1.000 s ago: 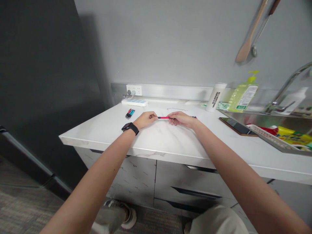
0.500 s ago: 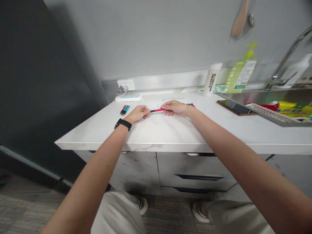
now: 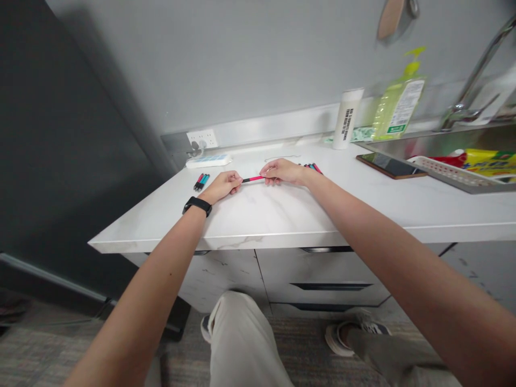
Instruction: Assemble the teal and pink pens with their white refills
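Between my two hands a slim red and black pen (image 3: 253,178) is held level above the white counter. My left hand (image 3: 226,185) pinches its black end, and my right hand (image 3: 281,172) pinches the red end. Left of my left hand, several red and teal pens (image 3: 201,182) with black ends lie side by side. Behind my right hand lies another group of pens (image 3: 313,167), partly hidden by that hand and wrist. A black band (image 3: 197,205) circles my left wrist.
A power strip (image 3: 208,161) lies by the wall below a socket (image 3: 202,138). To the right stand a white tube (image 3: 347,119) and a green pump bottle (image 3: 399,105). A phone (image 3: 390,165) lies near the sink's white basket (image 3: 439,173). The counter's front edge (image 3: 282,240) is close.
The camera view has shifted, and one leg has moved toward the middle. Both hands keep their pinch on the pen, with little change in its position over the counter.
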Tool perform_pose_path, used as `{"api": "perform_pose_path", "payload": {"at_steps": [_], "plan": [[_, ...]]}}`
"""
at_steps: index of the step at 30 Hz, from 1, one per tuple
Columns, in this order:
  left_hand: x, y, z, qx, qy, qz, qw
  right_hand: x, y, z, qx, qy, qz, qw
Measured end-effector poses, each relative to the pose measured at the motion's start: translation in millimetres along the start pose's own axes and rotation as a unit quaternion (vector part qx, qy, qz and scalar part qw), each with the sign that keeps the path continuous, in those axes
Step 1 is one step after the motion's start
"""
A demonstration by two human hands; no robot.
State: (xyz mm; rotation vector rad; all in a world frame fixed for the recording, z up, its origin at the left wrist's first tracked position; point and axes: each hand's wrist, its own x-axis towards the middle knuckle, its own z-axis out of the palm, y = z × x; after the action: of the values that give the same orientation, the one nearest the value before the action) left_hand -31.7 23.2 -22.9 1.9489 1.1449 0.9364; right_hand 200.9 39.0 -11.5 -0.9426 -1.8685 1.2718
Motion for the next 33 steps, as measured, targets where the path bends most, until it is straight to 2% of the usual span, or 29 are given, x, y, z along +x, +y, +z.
{"api": "perform_pose_path", "payload": {"at_steps": [13,20,23,28,33], "plan": [[-2.5,3.5,2.7,-0.002,0.017,0.012,1.0,-1.7,-0.5,0.2,0.001,0.021,0.011,1.0],[-4.7,4.7,1.4,0.006,0.046,0.064,0.997,-3.8,-3.1,-3.2,0.084,-0.073,0.114,0.987],[-5.7,5.9,0.2,0.01,0.063,0.057,0.996,-7.4,-7.8,-1.4,0.099,-0.108,0.112,0.983],[-7.9,7.4,2.5,-0.001,0.059,0.036,0.998,-5.3,-5.4,-1.4,0.114,-0.059,0.103,0.986],[-6.1,5.2,1.5,-0.005,0.045,0.048,0.998,-4.9,-4.8,-2.3,0.088,-0.063,0.123,0.986]]}}
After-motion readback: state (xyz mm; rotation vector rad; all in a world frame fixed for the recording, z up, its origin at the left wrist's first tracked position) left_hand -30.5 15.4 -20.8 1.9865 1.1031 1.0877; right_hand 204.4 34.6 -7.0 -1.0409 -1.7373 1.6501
